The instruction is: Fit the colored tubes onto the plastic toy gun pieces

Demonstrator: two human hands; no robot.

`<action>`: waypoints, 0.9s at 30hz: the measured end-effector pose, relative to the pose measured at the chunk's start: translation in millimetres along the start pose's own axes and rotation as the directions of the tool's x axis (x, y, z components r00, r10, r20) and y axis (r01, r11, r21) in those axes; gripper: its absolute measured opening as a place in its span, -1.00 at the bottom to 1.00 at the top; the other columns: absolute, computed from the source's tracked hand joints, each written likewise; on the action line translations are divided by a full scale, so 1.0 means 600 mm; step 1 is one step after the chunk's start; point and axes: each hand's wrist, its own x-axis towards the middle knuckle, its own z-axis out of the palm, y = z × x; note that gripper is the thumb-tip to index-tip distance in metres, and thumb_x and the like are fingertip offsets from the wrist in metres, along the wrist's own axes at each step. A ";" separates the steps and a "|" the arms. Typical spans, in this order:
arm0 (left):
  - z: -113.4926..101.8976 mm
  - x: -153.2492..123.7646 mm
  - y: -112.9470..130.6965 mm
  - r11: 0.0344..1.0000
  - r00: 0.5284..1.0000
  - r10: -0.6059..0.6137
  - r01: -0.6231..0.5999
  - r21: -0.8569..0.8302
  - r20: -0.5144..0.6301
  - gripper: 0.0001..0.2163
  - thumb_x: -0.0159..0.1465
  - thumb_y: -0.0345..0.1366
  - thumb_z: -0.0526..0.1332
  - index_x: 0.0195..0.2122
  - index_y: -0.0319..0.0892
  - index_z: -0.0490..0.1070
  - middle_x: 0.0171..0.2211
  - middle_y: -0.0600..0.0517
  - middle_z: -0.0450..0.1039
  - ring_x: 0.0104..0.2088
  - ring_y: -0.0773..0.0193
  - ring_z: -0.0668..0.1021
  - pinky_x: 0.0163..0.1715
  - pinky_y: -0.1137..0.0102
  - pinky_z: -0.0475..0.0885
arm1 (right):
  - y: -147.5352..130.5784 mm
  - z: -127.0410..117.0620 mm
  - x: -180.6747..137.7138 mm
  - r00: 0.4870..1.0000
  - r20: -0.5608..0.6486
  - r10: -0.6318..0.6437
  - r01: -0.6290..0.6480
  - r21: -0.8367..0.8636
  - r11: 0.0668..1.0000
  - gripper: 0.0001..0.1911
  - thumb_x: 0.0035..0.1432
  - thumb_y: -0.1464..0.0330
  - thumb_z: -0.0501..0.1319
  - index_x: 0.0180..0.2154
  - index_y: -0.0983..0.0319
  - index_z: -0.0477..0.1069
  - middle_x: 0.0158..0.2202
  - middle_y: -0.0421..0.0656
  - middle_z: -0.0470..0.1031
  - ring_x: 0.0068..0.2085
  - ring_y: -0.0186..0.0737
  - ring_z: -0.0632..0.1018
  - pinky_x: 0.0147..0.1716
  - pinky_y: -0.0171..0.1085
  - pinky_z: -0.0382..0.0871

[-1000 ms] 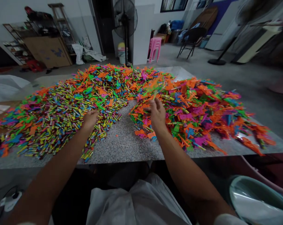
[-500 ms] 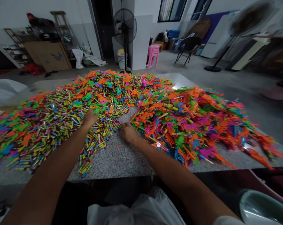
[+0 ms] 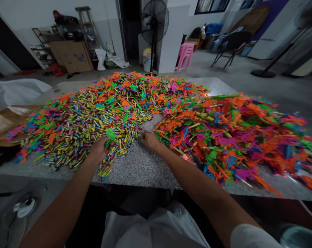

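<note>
A speckled grey table (image 3: 135, 168) carries a big heap of small coloured plastic tubes (image 3: 75, 120) on the left and a heap of flat plastic toy parts (image 3: 230, 134), mostly orange, on the right. My left hand (image 3: 99, 150) is lifted at the tube heap's near edge, its fingers closed on a green plastic piece (image 3: 110, 133). Resting on the bare strip between the two heaps, my right hand (image 3: 148, 139) has its fingers curled at the tube pile's edge; what they pinch is too small to name.
A white bag (image 3: 150, 229) hangs open below the table's front edge in my lap. A standing fan (image 3: 153, 24), a pink stool (image 3: 184, 53) and a black chair (image 3: 229, 43) stand behind. Brown cardboard (image 3: 3, 120) lies at the far left.
My right hand came down from the orange heap to the bare strip in the middle. My left hand drew back from the tubes holding a green piece. The view shifted left.
</note>
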 end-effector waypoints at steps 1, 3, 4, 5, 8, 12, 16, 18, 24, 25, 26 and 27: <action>0.007 -0.013 -0.007 1.000 1.000 -0.006 0.006 -0.022 0.022 -0.70 -0.02 -0.28 0.45 -0.30 -0.14 0.40 -0.38 0.12 0.50 -0.48 0.36 0.53 -0.56 0.50 0.35 | -0.008 0.005 -0.017 1.000 -0.031 -0.005 0.008 0.124 0.992 -0.75 0.33 0.34 0.19 -0.01 0.29 0.46 -0.09 0.04 0.65 -0.11 -0.10 0.66 -0.12 -0.26 0.49; 0.026 -0.036 -0.021 1.000 0.997 -0.010 0.012 -0.025 0.078 -0.70 0.00 -0.28 0.44 -0.29 -0.14 0.40 -0.36 0.10 0.52 -0.46 0.34 0.55 -0.57 0.49 0.33 | -0.027 0.015 -0.053 0.998 -0.063 -0.015 0.045 0.498 0.866 -0.81 0.30 0.32 0.18 -0.07 0.23 0.40 -0.22 -0.11 0.65 -0.35 -0.25 0.61 -0.34 -0.33 0.46; 0.036 -0.047 -0.026 1.000 0.994 -0.011 0.014 -0.023 0.105 -0.71 0.01 -0.27 0.43 -0.28 -0.13 0.40 -0.36 0.09 0.52 -0.45 0.33 0.55 -0.58 0.49 0.31 | -0.038 0.019 -0.071 0.998 -0.064 -0.028 0.064 0.681 0.729 -0.81 0.27 0.31 0.18 -0.09 0.21 0.37 -0.27 -0.17 0.64 -0.45 -0.30 0.55 -0.44 -0.35 0.41; 0.046 -0.057 -0.030 1.000 0.992 -0.012 0.015 -0.021 0.129 -0.71 0.02 -0.26 0.43 -0.27 -0.13 0.40 -0.35 0.09 0.52 -0.45 0.32 0.55 -0.58 0.49 0.30 | -0.048 0.021 -0.087 0.997 -0.060 -0.049 0.077 0.815 0.575 -0.80 0.24 0.30 0.18 -0.10 0.20 0.35 -0.31 -0.21 0.62 -0.53 -0.34 0.49 -0.51 -0.36 0.37; 0.074 -0.079 -0.038 1.000 0.980 -0.003 0.005 -0.011 0.197 -0.66 0.02 -0.24 0.49 -0.22 -0.13 0.43 -0.34 0.10 0.50 -0.46 0.35 0.52 -0.58 0.50 0.29 | -0.069 0.019 -0.125 0.992 -0.072 -0.103 0.099 0.953 0.288 -0.72 0.19 0.26 0.20 -0.07 0.19 0.39 -0.38 -0.29 0.56 -0.60 -0.40 0.40 -0.60 -0.38 0.32; 0.094 -0.096 -0.043 0.998 0.969 0.044 -0.051 0.025 0.242 -0.57 -0.01 -0.19 0.58 -0.22 -0.14 0.44 -0.33 0.12 0.46 -0.45 0.42 0.48 -0.57 0.53 0.27 | -0.069 0.006 -0.150 0.992 -0.102 -0.067 0.113 0.978 0.177 -0.68 0.17 0.21 0.26 -0.07 0.22 0.46 -0.44 -0.32 0.51 -0.60 -0.41 0.39 -0.62 -0.39 0.31; 0.101 -0.108 -0.043 0.993 0.961 0.110 -0.119 0.019 0.255 -0.56 0.02 -0.13 0.59 -0.23 -0.13 0.40 -0.34 0.14 0.43 -0.45 0.42 0.46 -0.58 0.53 0.24 | -0.056 -0.006 -0.160 0.991 -0.123 -0.049 0.129 0.980 0.154 -0.70 0.15 0.19 0.29 -0.14 0.24 0.48 -0.47 -0.32 0.49 -0.60 -0.41 0.40 -0.61 -0.37 0.34; 0.105 -0.115 -0.042 0.989 0.956 0.131 -0.144 0.031 0.264 -0.56 0.04 -0.12 0.58 -0.22 -0.12 0.40 -0.36 0.15 0.42 -0.46 0.42 0.45 -0.57 0.53 0.24 | -0.054 -0.011 -0.164 0.990 -0.131 -0.047 0.137 0.976 0.168 -0.71 0.14 0.21 0.28 -0.14 0.24 0.48 -0.47 -0.32 0.51 -0.60 -0.41 0.41 -0.61 -0.38 0.34; 0.112 -0.127 -0.043 0.983 0.953 0.148 -0.171 0.065 0.263 -0.52 0.03 -0.05 0.57 -0.16 -0.10 0.40 -0.34 0.15 0.44 -0.46 0.40 0.47 -0.53 0.49 0.31 | -0.055 -0.015 -0.170 0.997 -0.081 -0.001 0.080 0.987 0.142 -0.73 0.12 0.19 0.27 -0.22 0.24 0.48 -0.49 -0.27 0.56 -0.63 -0.37 0.46 -0.63 -0.36 0.36; 0.112 -0.127 -0.045 0.981 0.951 0.156 -0.180 0.070 0.266 -0.51 0.03 -0.05 0.56 -0.15 -0.10 0.39 -0.33 0.15 0.45 -0.45 0.39 0.48 -0.51 0.48 0.33 | -0.055 -0.016 -0.171 0.998 -0.069 0.008 0.068 0.989 0.131 -0.73 0.11 0.18 0.27 -0.24 0.24 0.48 -0.50 -0.26 0.57 -0.63 -0.36 0.47 -0.64 -0.36 0.36; 0.111 -0.127 -0.047 0.978 0.950 0.165 -0.192 0.080 0.267 -0.51 0.04 -0.04 0.56 -0.15 -0.09 0.39 -0.33 0.15 0.46 -0.44 0.38 0.49 -0.49 0.47 0.34 | -0.054 -0.016 -0.171 0.998 -0.058 0.012 0.056 0.991 0.123 -0.74 0.10 0.18 0.27 -0.25 0.23 0.48 -0.50 -0.26 0.57 -0.64 -0.35 0.48 -0.64 -0.37 0.36; 0.110 -0.126 -0.050 0.974 0.948 0.176 -0.207 0.095 0.266 -0.51 0.05 -0.04 0.56 -0.14 -0.09 0.39 -0.33 0.14 0.47 -0.44 0.37 0.50 -0.48 0.46 0.35 | -0.054 -0.017 -0.172 0.999 -0.045 0.012 0.043 0.992 0.117 -0.74 0.08 0.19 0.26 -0.26 0.23 0.48 -0.50 -0.25 0.58 -0.64 -0.35 0.49 -0.64 -0.37 0.36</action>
